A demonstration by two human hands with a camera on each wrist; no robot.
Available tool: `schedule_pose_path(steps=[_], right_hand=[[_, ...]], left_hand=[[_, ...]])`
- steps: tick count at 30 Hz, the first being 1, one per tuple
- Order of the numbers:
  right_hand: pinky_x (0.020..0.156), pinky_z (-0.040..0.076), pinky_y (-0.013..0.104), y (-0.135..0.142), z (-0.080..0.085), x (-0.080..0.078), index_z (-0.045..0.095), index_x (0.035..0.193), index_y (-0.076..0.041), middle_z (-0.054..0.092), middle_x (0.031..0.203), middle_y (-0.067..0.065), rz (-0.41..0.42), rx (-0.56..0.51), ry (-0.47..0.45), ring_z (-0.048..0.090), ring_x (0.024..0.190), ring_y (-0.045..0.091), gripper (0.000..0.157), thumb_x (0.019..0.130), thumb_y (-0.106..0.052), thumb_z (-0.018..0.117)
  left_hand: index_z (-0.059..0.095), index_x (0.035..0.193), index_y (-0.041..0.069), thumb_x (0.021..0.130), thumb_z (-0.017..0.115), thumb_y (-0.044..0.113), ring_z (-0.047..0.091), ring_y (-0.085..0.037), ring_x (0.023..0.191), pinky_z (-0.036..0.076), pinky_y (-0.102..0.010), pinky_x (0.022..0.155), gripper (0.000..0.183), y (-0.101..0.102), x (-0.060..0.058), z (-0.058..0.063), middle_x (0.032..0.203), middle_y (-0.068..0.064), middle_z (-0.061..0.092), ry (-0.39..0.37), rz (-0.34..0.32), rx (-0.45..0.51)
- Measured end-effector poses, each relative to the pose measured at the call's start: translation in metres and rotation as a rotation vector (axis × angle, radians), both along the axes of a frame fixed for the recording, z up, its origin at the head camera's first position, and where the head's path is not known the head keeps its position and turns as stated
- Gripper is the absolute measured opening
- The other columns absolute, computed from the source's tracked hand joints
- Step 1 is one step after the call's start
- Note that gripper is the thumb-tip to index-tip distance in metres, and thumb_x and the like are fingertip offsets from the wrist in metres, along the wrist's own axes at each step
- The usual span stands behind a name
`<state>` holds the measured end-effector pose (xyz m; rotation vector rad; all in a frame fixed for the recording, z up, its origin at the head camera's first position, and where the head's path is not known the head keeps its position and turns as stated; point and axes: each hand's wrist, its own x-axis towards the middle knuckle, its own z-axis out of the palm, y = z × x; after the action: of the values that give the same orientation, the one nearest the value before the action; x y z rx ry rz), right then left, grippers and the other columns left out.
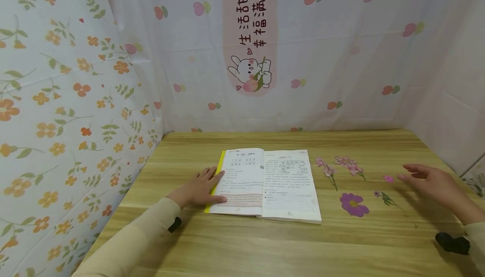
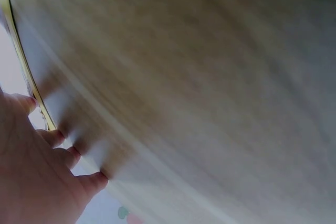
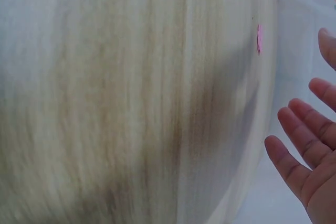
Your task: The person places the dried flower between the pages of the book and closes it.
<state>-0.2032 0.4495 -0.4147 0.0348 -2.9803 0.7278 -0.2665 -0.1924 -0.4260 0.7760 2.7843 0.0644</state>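
Note:
An open book (image 1: 289, 184) with printed pages and a yellow cover edge lies on the wooden table. My left hand (image 1: 201, 187) rests at its left edge, thumb over the lower left page and the other fingers spread along the yellow edge. In the left wrist view the fingertips (image 2: 97, 179) touch the tabletop beside the book. My right hand (image 1: 435, 184) hovers at the right with fingers loosely bent and nothing in them. Close to its fingertips lies a small pink flower (image 1: 388, 179), which also shows as a pink sliver (image 3: 259, 39) in the right wrist view.
Right of the book lie a large purple flower (image 1: 354, 205), a thin green sprig (image 1: 387, 199) with a purple bloom, and two pink flower sprigs, one nearer the book (image 1: 327, 170) and one farther right (image 1: 350, 165). Patterned cloth (image 1: 189, 49) hangs behind and at the left.

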Motion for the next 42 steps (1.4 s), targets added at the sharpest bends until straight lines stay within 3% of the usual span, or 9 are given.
schedule_pose_path(steps=[15, 22, 31, 42], right_hand=[[0.078, 0.046, 0.06, 0.015, -0.011, -0.017, 0.046, 0.126, 0.019, 0.049, 0.119, 0.044, 0.057, 0.01, -0.071, 0.051, 0.104, 0.058, 0.064, 0.095, -0.034, 0.063], [0.082, 0.044, 0.061, 0.005, -0.013, -0.026, 0.054, 0.125, 0.014, 0.051, 0.122, 0.041, 0.077, 0.007, -0.088, 0.05, 0.108, 0.057, 0.066, 0.094, -0.044, 0.063], [0.08, 0.044, 0.06, 0.0, -0.018, -0.028, 0.064, 0.117, 0.008, 0.058, 0.117, 0.035, 0.077, -0.017, -0.033, 0.055, 0.103, 0.054, 0.05, 0.095, -0.037, 0.064], [0.082, 0.045, 0.06, 0.001, -0.022, -0.029, 0.07, 0.112, 0.004, 0.064, 0.111, 0.03, 0.136, -0.013, -0.011, 0.058, 0.103, 0.051, 0.033, 0.097, -0.024, 0.063]], left_hand=[[0.021, 0.156, 0.015, 0.085, 0.048, 0.075, 0.015, -0.038, 0.144, 0.019, -0.059, 0.109, 0.097, 0.002, -0.002, -0.003, 0.158, -0.019, 0.015, 0.026, -0.009, -0.004], [0.025, 0.156, 0.015, 0.084, 0.051, 0.074, 0.018, -0.039, 0.143, 0.021, -0.059, 0.109, 0.096, 0.003, -0.001, -0.001, 0.157, -0.019, 0.019, 0.036, -0.002, -0.006], [0.024, 0.156, 0.017, 0.083, 0.05, 0.076, 0.018, -0.039, 0.143, 0.02, -0.057, 0.11, 0.098, 0.004, -0.001, 0.0, 0.158, -0.019, 0.018, 0.022, 0.012, -0.018], [0.022, 0.156, 0.015, 0.084, 0.049, 0.075, 0.016, -0.04, 0.143, 0.02, -0.058, 0.11, 0.097, 0.004, -0.001, -0.001, 0.158, -0.02, 0.017, 0.013, 0.009, -0.017]])
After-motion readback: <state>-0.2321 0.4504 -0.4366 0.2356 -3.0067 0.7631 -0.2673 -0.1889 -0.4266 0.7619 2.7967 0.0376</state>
